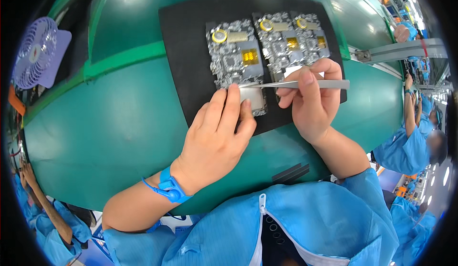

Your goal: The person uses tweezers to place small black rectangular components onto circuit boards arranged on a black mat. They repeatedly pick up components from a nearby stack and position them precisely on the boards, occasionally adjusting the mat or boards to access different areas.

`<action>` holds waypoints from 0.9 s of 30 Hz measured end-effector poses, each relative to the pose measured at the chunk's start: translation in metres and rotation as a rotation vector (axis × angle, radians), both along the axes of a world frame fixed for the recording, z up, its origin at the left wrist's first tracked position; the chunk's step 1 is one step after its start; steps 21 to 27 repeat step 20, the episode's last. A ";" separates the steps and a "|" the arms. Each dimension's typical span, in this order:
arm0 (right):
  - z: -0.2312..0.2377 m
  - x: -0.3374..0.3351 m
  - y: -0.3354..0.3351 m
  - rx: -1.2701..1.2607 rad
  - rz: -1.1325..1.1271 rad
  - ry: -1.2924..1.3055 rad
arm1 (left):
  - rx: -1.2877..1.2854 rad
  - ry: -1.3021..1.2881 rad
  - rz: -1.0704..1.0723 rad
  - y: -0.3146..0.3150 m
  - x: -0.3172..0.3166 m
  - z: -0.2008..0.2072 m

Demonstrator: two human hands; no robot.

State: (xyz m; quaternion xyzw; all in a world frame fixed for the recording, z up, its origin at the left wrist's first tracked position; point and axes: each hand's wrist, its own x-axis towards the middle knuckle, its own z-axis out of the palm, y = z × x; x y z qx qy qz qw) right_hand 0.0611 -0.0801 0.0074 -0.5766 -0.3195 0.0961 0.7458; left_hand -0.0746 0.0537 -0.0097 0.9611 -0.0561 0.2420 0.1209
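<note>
Three populated circuit boards lie in a row: the left board (232,56), the middle board (279,39) and the right board (311,33). Each carries a round yellow-rimmed coin cell and an amber patch. My left hand (214,130) rests on the lower end of the left board, fingers stretched and thumb apart. Its thumb touches a pale silver rectangle (252,97) there. In my right hand (315,101), closed in a pinch, is a pair of metal tweezers (329,84). Their tips point left and reach the rectangle's upper edge beside my left index fingertip.
A black mat (186,61) under the boards covers part of the green table (114,132). Green tape (126,58) crosses the tabletop. At far left stands a purple fan (38,54). Dark strips (291,173) lie by the near edge. People in blue work on both sides.
</note>
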 end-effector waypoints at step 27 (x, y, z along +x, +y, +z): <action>-0.004 0.147 -0.165 -0.578 0.083 0.548 | -1.590 0.347 0.191 0.040 -0.048 0.019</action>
